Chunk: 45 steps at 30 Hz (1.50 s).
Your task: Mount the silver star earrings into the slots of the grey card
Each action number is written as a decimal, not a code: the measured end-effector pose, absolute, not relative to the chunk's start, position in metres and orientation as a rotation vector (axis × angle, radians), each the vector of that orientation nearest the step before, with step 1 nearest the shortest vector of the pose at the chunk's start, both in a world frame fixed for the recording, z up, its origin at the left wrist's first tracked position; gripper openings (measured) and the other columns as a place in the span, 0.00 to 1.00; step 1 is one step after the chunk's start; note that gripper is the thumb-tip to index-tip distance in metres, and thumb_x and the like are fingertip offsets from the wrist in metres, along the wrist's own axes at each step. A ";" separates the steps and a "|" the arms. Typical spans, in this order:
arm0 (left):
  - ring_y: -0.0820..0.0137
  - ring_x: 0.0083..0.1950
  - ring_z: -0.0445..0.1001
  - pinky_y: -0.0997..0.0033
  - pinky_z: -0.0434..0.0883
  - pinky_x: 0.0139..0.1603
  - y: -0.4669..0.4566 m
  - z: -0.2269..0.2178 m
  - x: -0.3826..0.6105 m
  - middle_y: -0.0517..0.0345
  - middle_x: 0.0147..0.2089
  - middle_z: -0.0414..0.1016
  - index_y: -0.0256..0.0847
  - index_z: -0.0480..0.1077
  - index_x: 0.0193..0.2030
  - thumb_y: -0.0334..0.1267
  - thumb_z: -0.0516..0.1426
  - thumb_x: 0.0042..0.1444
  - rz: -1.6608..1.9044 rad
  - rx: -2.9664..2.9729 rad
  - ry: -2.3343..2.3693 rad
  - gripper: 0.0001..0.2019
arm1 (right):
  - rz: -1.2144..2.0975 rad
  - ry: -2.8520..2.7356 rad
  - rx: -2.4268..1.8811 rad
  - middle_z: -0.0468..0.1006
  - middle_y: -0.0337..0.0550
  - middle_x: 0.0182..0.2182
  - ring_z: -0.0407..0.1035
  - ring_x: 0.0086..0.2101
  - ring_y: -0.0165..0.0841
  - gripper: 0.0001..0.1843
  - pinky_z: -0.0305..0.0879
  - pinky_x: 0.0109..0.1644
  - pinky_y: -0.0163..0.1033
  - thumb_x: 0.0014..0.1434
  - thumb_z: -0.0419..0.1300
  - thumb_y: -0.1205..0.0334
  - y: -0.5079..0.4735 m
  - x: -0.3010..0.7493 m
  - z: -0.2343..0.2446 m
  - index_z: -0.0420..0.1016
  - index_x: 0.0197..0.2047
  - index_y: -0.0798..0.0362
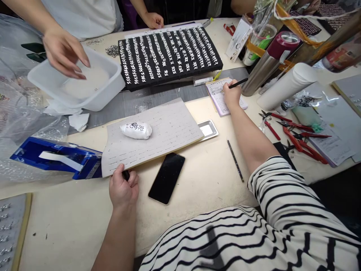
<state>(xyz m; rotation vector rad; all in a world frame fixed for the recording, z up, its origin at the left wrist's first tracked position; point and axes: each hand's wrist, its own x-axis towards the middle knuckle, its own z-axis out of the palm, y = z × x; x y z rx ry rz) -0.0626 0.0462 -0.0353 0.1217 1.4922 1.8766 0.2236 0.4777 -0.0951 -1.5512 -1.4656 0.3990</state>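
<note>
Meanwhile, filling in a ruled paper form (225, 99) lying just right of centre on a cream table (70, 233), a black pen (238, 83) pinched narrowly in the right hand (231, 94), that hand pressing on the sheet; neat entries likely depending on planting the wrist, steadying the form and staying within its printed lines. Closing the left hand (123, 190) around a small dark object (126, 175), too hidden to identify, at the lower edge of a grey slotted card (169, 139), a white wrapped lump (135, 130) marked in black ink sitting on top. Lying just beside that hand, a black smartphone (166, 178); farther right, a thin metal rod (235, 160) and red-handled pliers (301, 141) near a striped sleeve (282, 188). Spreading wide above a white plastic tub (107, 86), a co-worker's open hand (64, 52) hovering across the table, beside a black display board (180, 71) lined with rows of silver jewellery
</note>
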 end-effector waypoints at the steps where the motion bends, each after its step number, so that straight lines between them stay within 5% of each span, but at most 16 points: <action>1: 0.88 0.13 0.51 0.74 0.42 0.14 0.046 -0.035 -0.062 0.71 0.31 0.72 0.42 0.70 0.38 0.33 0.64 0.53 1.876 0.122 1.493 0.08 | 0.400 -1.464 -1.550 0.68 0.35 0.23 0.74 0.36 0.38 0.18 0.70 0.50 0.47 0.65 0.60 0.61 0.477 0.223 -0.094 0.56 0.27 0.45; 13: 0.87 0.13 0.50 0.75 0.43 0.14 0.046 -0.037 -0.063 0.71 0.30 0.73 0.43 0.70 0.38 0.34 0.64 0.53 1.878 0.118 1.490 0.08 | 0.380 -1.477 -1.563 0.67 0.35 0.24 0.71 0.34 0.36 0.19 0.69 0.50 0.46 0.65 0.59 0.64 0.476 0.224 -0.093 0.55 0.27 0.45; 23: 0.87 0.13 0.51 0.76 0.43 0.14 0.046 -0.037 -0.063 0.69 0.30 0.74 0.42 0.71 0.39 0.33 0.64 0.55 1.879 0.113 1.487 0.07 | 0.388 -1.451 -1.493 0.66 0.34 0.24 0.73 0.37 0.37 0.19 0.71 0.51 0.48 0.68 0.57 0.54 0.486 0.228 -0.103 0.55 0.27 0.45; 32: 0.87 0.13 0.51 0.77 0.46 0.13 0.045 -0.039 -0.064 0.70 0.31 0.74 0.42 0.70 0.39 0.34 0.64 0.54 1.879 0.119 1.483 0.08 | 0.404 -1.482 -1.506 0.63 0.33 0.22 0.72 0.35 0.37 0.19 0.69 0.51 0.47 0.65 0.58 0.65 0.484 0.228 -0.099 0.53 0.26 0.44; 40: 0.86 0.14 0.49 0.78 0.46 0.14 0.040 -0.036 -0.068 0.67 0.28 0.73 0.42 0.71 0.40 0.42 0.66 0.56 1.763 0.183 1.504 0.11 | 0.441 -1.343 -1.444 0.57 0.33 0.22 0.68 0.31 0.36 0.27 0.71 0.47 0.49 0.69 0.52 0.37 0.483 0.231 -0.090 0.50 0.26 0.43; 45: 0.83 0.17 0.49 0.77 0.51 0.17 0.000 -0.024 -0.083 0.58 0.32 0.77 0.38 0.75 0.48 0.67 0.59 0.60 1.330 0.405 1.684 0.30 | 0.559 -1.370 -1.365 0.59 0.33 0.21 0.67 0.29 0.34 0.29 0.69 0.44 0.46 0.68 0.52 0.30 0.438 0.228 -0.047 0.55 0.27 0.44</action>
